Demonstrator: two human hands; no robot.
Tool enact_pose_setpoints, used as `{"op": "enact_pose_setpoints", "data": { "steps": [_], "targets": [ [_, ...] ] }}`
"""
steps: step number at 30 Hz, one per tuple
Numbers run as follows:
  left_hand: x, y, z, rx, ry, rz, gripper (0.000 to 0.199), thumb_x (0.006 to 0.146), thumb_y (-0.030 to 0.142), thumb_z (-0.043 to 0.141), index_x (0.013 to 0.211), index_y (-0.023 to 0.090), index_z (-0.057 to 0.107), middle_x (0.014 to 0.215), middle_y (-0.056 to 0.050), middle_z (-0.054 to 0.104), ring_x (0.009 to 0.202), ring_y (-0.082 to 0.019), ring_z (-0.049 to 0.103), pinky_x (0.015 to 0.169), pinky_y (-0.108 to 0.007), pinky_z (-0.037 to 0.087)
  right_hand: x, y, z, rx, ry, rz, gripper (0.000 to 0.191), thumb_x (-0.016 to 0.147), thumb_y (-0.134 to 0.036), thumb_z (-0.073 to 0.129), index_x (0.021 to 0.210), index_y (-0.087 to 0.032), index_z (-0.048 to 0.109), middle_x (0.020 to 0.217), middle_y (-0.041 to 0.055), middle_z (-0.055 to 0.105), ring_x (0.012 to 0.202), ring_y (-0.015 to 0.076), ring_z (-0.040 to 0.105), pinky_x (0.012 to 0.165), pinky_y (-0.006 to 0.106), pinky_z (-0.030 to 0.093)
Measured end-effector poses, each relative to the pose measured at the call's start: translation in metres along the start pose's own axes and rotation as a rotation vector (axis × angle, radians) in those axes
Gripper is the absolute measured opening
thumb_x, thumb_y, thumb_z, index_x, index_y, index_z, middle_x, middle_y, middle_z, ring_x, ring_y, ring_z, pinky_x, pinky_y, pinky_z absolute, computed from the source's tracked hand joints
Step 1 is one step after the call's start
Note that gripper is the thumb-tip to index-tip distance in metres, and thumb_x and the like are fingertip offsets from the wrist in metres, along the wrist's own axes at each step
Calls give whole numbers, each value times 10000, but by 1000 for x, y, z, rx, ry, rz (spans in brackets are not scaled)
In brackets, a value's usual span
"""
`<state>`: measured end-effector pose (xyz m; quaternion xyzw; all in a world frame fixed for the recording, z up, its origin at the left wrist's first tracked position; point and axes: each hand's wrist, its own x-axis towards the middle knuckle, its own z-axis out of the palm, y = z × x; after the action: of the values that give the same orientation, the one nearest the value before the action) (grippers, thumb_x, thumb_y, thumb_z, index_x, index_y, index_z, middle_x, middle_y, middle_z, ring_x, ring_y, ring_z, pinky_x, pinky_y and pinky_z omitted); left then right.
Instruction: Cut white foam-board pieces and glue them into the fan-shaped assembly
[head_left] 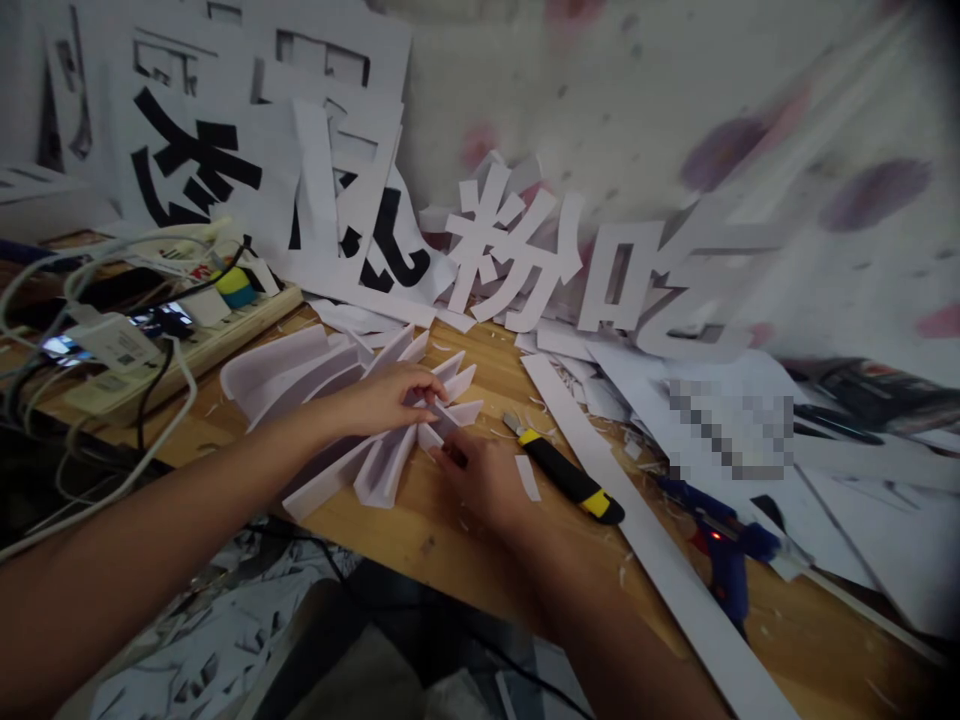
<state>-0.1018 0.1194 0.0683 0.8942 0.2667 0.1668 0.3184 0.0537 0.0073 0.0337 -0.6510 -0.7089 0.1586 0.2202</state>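
Observation:
A white raised-edge character shape [386, 465] made of board strips lies on the wooden table [420, 535]. Across its right part reaches my left hand [397, 398], its thumb and fingers pinched on a white strip edge. My right hand [480, 475] is just to the right and nearer, its fingertips closed on the end of a small white strip [430, 437] at the shape. Right of my hands lies a black and yellow cutter [566, 477], beside a small loose white piece [527, 478]. A long white strip [645, 540] runs diagonally past the cutter.
A blue glue gun [724, 545] with a red light lies at the right. Power strips [187, 350] with tangled cables are at the left. Cut-out white characters [517, 245] and printed sheets [195, 165] stand along the back. Scraps litter the table.

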Motion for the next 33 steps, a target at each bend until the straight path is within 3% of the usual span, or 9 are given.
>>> {"op": "enact_pose_setpoints", "data": {
  "steps": [10,16,19,25,28,30,33],
  "targets": [
    [-1,1,-5,-28,-66,-43,287,726,244,628,1002,171,605,885,-24,590,787,-148,526,687,-252,412,-2,-6,4,-164,-77,-81,228,888,-309,522,737,-192,646,705,17,689,632,133,596,560,237,292],
    [-6,13,-8,-3,-58,22,245,776,268,589,1001,176,617,938,-52,617,853,-174,547,738,-272,414,-3,-6,-10,-231,-37,-89,199,909,-280,477,846,-188,643,739,44,696,631,150,600,558,252,281],
    [-5,28,-12,7,-163,64,267,751,282,641,1008,213,630,980,-36,632,894,-176,562,750,-255,409,-6,-6,-27,-232,-18,-115,204,903,-262,480,789,-183,630,727,44,688,618,143,587,550,251,275],
    [12,57,-4,132,-344,41,148,713,165,649,851,217,658,712,27,598,649,-130,537,567,-220,342,-20,-4,-54,-206,-19,-208,186,914,-260,471,820,-181,611,789,41,690,676,150,603,568,241,304],
    [26,58,5,72,-342,73,196,699,139,643,871,230,656,700,41,573,631,-115,514,566,-217,335,-41,6,-63,-135,78,-123,166,910,-293,477,934,-197,610,796,26,685,681,151,613,589,234,354],
    [36,52,9,-30,-257,27,190,700,195,660,888,217,643,688,45,547,609,-109,484,558,-218,337,-66,20,-73,-95,158,17,185,884,-345,503,976,-219,602,741,4,666,607,143,598,562,231,375],
    [48,39,15,-164,-70,-29,219,695,300,679,857,186,587,657,48,502,588,-108,450,541,-223,337,-118,53,-95,-132,191,291,298,843,-502,470,793,-249,619,654,10,648,551,174,590,523,263,401]
  ]
}}
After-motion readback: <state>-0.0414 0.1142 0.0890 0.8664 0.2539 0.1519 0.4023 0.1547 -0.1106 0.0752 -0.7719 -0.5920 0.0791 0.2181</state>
